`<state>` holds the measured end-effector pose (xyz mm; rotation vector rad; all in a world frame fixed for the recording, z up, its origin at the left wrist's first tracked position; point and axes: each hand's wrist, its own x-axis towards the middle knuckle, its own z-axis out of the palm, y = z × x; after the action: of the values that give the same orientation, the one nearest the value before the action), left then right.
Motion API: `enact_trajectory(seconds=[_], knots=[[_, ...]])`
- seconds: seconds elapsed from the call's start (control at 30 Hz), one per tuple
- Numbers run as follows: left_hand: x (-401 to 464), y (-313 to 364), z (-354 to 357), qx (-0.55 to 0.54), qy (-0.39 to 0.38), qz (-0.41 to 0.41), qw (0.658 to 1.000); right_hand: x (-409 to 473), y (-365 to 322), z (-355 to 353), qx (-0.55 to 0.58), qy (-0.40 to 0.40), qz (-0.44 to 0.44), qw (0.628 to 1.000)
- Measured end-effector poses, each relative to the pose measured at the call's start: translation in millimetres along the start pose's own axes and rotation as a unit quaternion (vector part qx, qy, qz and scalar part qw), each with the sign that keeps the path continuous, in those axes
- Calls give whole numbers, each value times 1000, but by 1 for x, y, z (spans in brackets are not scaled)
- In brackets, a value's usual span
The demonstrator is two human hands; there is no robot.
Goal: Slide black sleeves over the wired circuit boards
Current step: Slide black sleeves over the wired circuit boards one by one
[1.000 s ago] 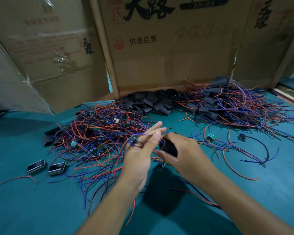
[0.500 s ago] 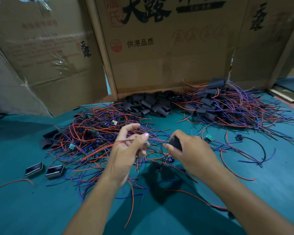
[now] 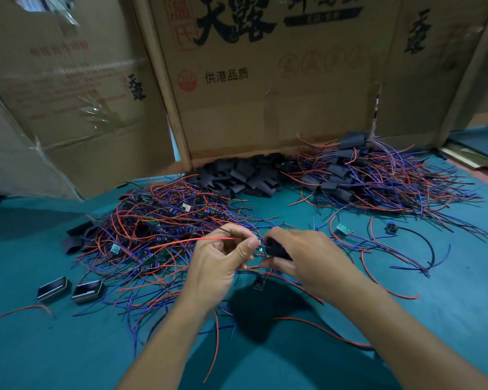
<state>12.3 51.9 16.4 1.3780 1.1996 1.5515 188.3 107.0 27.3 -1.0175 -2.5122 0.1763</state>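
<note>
Sleeve (image 3: 275,249) meets wired board (image 3: 261,244) between the two hands, above the teal table (image 3: 448,319).

Black sleeve sits in the right hand (image 3: 307,257), fingers curled round it, its open end facing left. Left hand (image 3: 223,263) pinches the board's red and dark leads between thumb and forefinger, the red wire (image 3: 209,240) trailing off left. Half a second ago the hands were apart, with the board hanging below; now they have closed together and the board sits right at the sleeve mouth, so insertion looks begun, depth not visible. Unsleeved stock (image 3: 158,235) lies just behind the left hand, spare sleeves (image 3: 237,175) by the cardboard wall (image 3: 265,108), finished pile (image 3: 378,175) far right.
</note>
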Motion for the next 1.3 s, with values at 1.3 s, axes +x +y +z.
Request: enact_trajectory(seconds=[1.3], knots=[[-2,-4,1,109,-68,63,990,-5,1,-1,192,46,-39,980]])
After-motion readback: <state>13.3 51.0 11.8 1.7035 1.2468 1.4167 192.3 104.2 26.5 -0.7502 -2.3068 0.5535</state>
